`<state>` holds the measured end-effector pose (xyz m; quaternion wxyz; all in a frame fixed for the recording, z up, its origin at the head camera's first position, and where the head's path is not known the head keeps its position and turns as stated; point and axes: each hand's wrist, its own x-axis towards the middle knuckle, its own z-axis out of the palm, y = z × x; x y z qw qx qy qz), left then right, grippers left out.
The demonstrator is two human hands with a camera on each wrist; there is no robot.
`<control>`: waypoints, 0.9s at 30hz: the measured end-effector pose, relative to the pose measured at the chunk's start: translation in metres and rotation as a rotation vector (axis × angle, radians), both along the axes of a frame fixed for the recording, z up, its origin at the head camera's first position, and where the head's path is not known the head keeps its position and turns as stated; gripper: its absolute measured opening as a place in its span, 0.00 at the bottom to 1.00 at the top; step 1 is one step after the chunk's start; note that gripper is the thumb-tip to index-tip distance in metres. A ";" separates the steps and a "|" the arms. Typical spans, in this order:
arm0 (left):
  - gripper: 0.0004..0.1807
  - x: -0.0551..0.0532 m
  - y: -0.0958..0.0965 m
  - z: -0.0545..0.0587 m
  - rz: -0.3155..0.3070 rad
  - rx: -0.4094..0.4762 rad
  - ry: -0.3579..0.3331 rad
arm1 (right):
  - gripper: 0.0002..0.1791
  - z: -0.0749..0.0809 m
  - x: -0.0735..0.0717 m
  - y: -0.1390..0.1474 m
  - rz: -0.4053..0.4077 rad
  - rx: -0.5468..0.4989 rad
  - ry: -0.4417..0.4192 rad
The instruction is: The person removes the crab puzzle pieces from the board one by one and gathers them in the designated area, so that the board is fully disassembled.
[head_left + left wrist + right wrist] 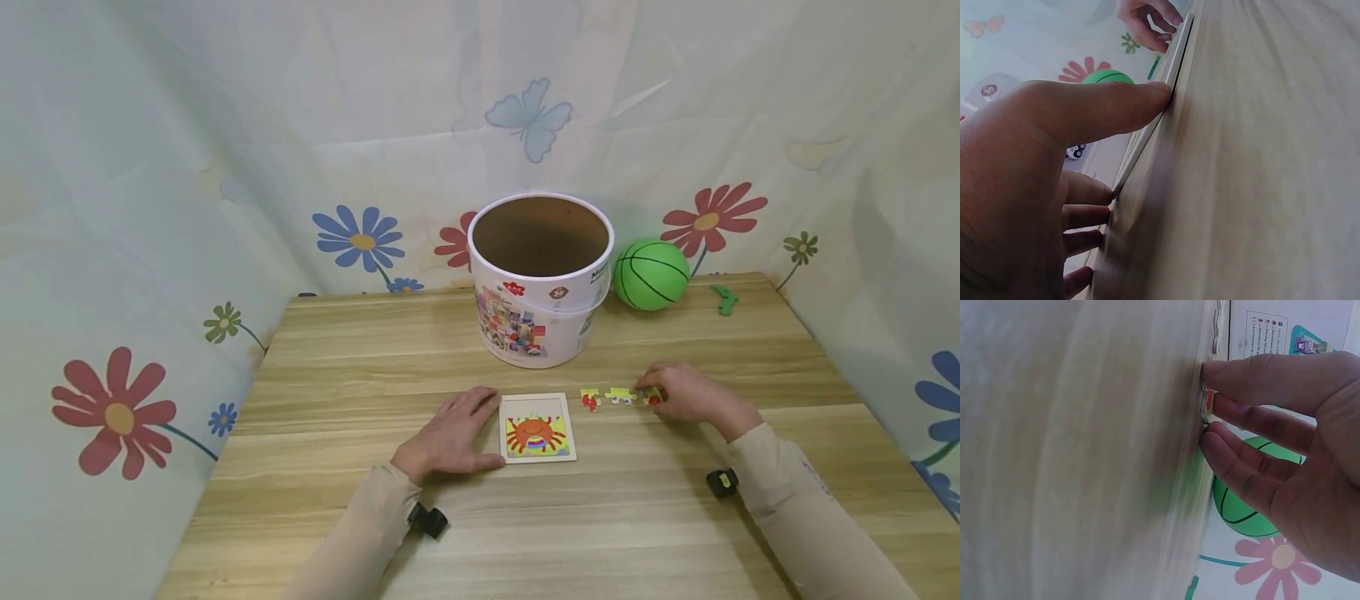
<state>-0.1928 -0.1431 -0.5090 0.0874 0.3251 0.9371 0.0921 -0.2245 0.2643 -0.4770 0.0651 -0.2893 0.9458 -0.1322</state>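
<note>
A square wooden puzzle board [534,407] lies flat on the table, its lower part filled with an orange crab picture [535,434] and its upper strip bare wood. My left hand [453,437] rests at the board's left side, thumb at the near corner and fingertips by the far corner. In the left wrist view the straight thumb [1116,106] touches the board's edge. Right of the board, my right hand [690,397] pinches a small puzzle piece [652,396] between thumb and fingers, at table level. Two other yellow-and-red bits, a puzzle piece [589,400] and a puzzle piece [619,396], lie between.
A white bucket [536,321] with a handle stands behind the board. To its right sit a green ball [651,275] and a small green toy [725,300]. A flowered curtain [360,150] hangs behind and beside the wooden table [360,358].
</note>
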 end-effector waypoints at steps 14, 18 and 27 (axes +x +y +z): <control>0.55 0.000 0.001 0.001 0.007 -0.003 -0.006 | 0.17 0.005 -0.001 -0.001 -0.003 -0.045 0.038; 0.55 -0.001 0.000 0.000 0.002 -0.004 -0.002 | 0.16 0.006 -0.002 -0.004 0.008 -0.047 0.060; 0.55 -0.002 0.000 -0.002 0.000 -0.006 -0.003 | 0.17 0.013 -0.001 -0.025 0.009 -0.065 0.060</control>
